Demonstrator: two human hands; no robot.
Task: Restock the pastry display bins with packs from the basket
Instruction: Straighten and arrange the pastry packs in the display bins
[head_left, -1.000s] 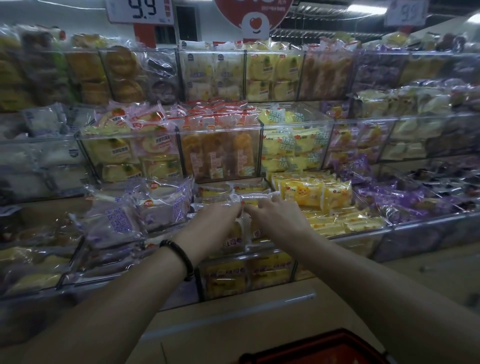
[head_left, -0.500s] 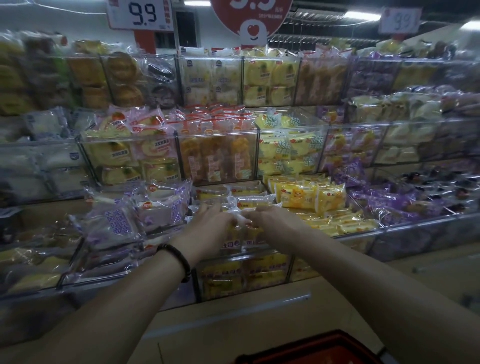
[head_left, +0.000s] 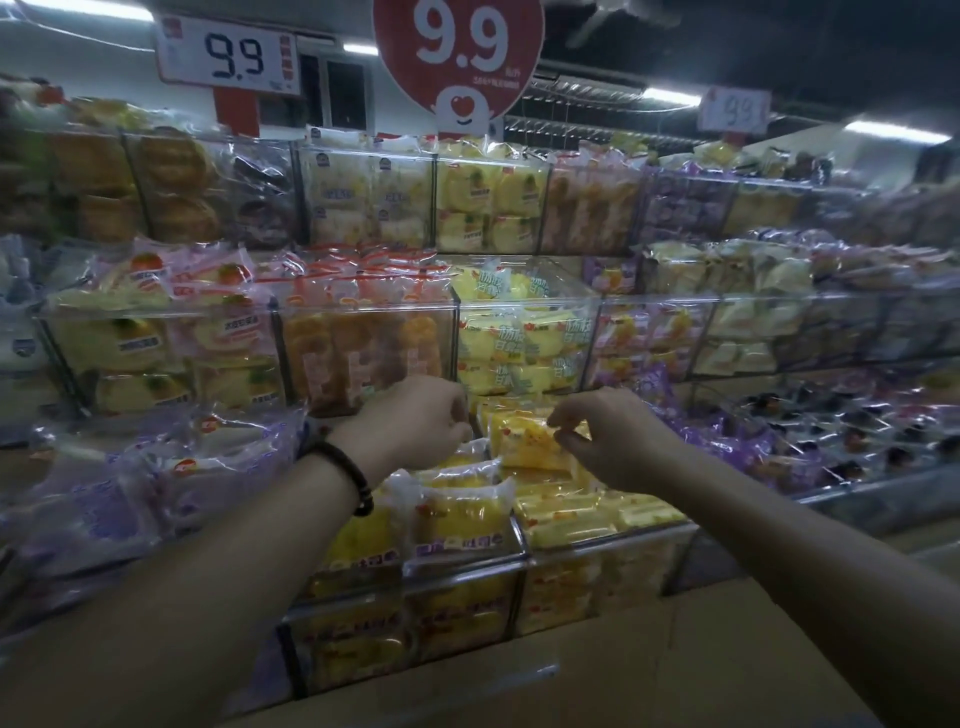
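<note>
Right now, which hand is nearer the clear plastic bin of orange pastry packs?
Left. The left hand sits just below the clear orange-pastry bin; the right hand is off to the bin's right, pinching the upright yellow pack.

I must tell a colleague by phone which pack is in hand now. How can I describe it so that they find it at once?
Start at the big red round 9.9 sign and drop straight down to the lowest row of bins. There, the yellow pack stands propped up, pinched by the right hand; its yellow neighbours lie flat.
</note>
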